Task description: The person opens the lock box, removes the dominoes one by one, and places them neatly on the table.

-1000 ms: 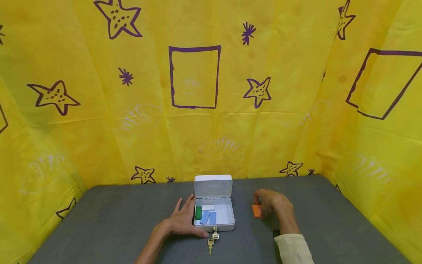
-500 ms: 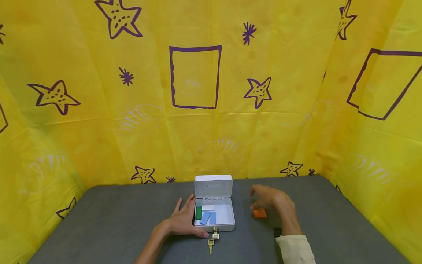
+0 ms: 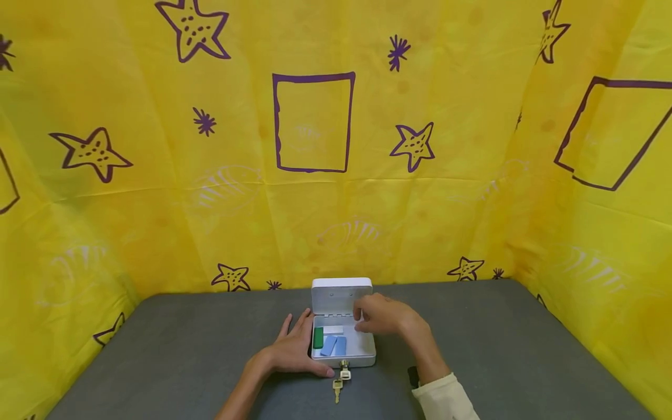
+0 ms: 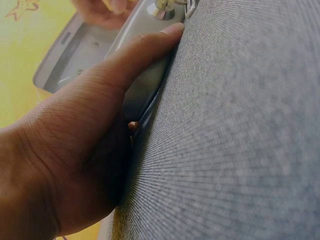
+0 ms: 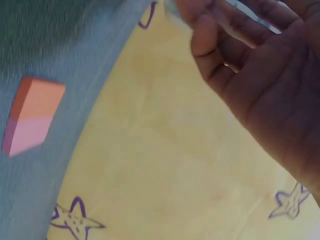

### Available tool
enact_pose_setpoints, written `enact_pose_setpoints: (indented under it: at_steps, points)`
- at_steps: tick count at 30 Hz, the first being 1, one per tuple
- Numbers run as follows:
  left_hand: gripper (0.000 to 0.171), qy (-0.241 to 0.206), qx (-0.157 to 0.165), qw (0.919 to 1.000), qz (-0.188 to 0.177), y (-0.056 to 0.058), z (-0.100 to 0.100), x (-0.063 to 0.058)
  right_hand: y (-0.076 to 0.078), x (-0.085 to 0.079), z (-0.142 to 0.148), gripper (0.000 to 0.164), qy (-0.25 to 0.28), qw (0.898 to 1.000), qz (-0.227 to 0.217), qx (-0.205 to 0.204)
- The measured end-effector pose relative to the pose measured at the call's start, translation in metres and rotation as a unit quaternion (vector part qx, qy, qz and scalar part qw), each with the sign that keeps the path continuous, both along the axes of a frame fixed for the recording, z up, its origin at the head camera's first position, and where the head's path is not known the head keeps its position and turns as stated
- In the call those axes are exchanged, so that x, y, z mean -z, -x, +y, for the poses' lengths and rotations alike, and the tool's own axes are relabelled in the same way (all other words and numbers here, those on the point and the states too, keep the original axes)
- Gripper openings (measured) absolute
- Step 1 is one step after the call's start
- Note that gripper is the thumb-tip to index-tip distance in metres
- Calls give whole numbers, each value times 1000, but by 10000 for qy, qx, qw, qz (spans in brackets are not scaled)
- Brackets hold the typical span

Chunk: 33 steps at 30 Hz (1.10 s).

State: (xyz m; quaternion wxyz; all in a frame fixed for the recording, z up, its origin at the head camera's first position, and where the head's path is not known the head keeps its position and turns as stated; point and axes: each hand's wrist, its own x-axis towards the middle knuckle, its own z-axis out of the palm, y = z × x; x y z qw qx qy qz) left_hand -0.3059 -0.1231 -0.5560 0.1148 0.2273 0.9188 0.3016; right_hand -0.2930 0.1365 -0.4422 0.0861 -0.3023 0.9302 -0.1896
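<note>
A small white cash box [image 3: 362,361] stands on the table with its lid [image 3: 336,296] raised. My left hand [image 3: 291,354] lies along its left side, fingers straight and spread, the thumb along the front below the lock [image 4: 162,9]. Over the right part of the box hangs my right hand [image 3: 385,315], fingers loosely bent, a gap between thumb and forefinger and nothing visible between them. Inside lie a green block [image 3: 318,338], a white block [image 3: 333,330] and two light-blue blocks [image 3: 340,346]. An orange-and-pink eraser [image 5: 32,115] lies on the table in the right wrist view; the head view hides it.
Two keys [image 3: 338,387] hang from the box's front lock and reach onto the grey table [image 3: 210,356]. A yellow cloth [image 3: 315,233] with purple starfish drawings walls in the back and sides. A sleeve [image 3: 446,396] covers the right forearm.
My right hand has let go of the orange eraser, left it on the table and moved left over the box. The left hand stays at the box.
</note>
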Motion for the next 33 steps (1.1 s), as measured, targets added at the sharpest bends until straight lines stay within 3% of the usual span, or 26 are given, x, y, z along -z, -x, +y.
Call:
enact_pose_setpoints:
  at_steps: [8,18,24,33]
  points:
    - [131,-118,75,9999,-15,-2,1,1,-2,15,-24,8,-197,9990,316,-256]
    - [128,-161,186,9997,41,-2,0,5,-15,27,-44,22,-875,9937,24,696]
    - [130,-145,132,9998,-26,-1,0,2,-16,27,-48,31,-1197,9904,479,500]
    - [134,-69,91,9999,-80,-2,0,-2,-16,26,-50,29,-1076,9921,436,474]
